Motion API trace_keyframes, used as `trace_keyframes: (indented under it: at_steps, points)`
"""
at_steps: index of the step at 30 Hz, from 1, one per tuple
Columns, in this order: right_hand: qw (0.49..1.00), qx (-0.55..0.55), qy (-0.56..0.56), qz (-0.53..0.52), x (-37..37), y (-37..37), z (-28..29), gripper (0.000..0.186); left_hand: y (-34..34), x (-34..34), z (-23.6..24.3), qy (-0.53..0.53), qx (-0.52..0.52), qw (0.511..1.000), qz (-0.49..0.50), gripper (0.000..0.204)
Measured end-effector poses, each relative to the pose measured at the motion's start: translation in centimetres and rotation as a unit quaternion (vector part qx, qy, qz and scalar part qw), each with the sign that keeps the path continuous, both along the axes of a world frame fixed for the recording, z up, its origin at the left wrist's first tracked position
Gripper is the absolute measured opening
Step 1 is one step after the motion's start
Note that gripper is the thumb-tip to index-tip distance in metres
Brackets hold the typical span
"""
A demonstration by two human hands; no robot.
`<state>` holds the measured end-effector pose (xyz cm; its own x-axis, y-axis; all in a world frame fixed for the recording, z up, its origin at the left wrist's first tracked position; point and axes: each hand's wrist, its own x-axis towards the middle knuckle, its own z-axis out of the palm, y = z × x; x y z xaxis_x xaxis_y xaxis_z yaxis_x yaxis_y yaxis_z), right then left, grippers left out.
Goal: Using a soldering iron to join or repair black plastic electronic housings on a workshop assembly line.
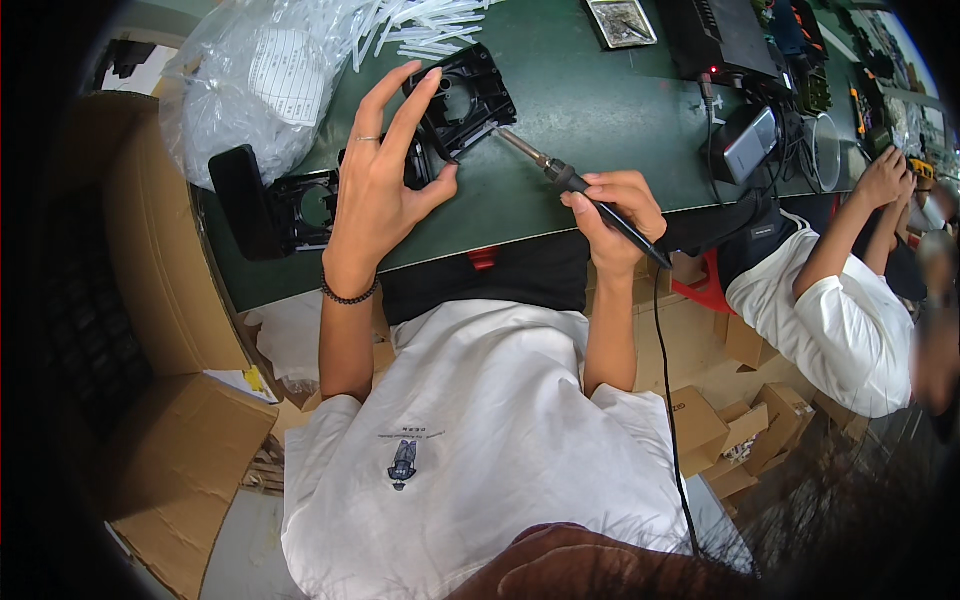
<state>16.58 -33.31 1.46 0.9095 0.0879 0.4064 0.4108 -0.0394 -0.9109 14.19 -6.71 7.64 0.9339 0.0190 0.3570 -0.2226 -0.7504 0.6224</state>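
Observation:
In my right hand (622, 215) is a soldering iron (568, 176), gripped by its black handle. Its metal tip touches or nearly touches the lower right edge of a black plastic housing (490, 88) with a round opening. My left hand (383, 185) steadies that housing, fingertips on its left edge and thumb close to its lower corner. More black parts lie partly hidden beneath and behind the left hand. To the left of that wrist, a similar black frame (305, 205) rests on the green bench, beside an upright black panel (238, 200).
A clear plastic bag (250, 90) and a pile of white translucent sticks (420, 25) occupy the far left. Toward the far right stand a small metal tray (622, 22), a black power unit (722, 45) and a grey box (745, 143). A co-worker's hands (885, 180) work further right.

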Motion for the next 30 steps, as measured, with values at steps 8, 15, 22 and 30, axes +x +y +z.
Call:
trace_keyframes:
  at_steps: [8, 15, 22, 30]
  points:
    - [0.992, 0.035, -0.012, 0.119, 0.6, -0.3, 0.6, 0.016, -0.2, 0.1, 0.2, 0.003, -0.008, 1.0, 0.002, 0.089]
    - [0.992, 0.024, -0.009, 0.123, 0.7, -0.2, 0.8, 0.016, 0.0, 0.0, -0.2, -0.001, -0.001, 1.0, 0.003, 0.089]
    - [0.992, 0.012, -0.016, 0.127, 0.7, -0.3, 0.6, 0.016, -0.1, 0.4, 0.2, 0.001, -0.007, 1.0, 0.003, 0.088]
    - [0.97, 0.242, 0.017, -0.017, 0.1, 0.0, -0.8, 0.015, 0.3, 2.1, 0.8, -0.029, -0.013, 0.999, 0.026, 0.082]
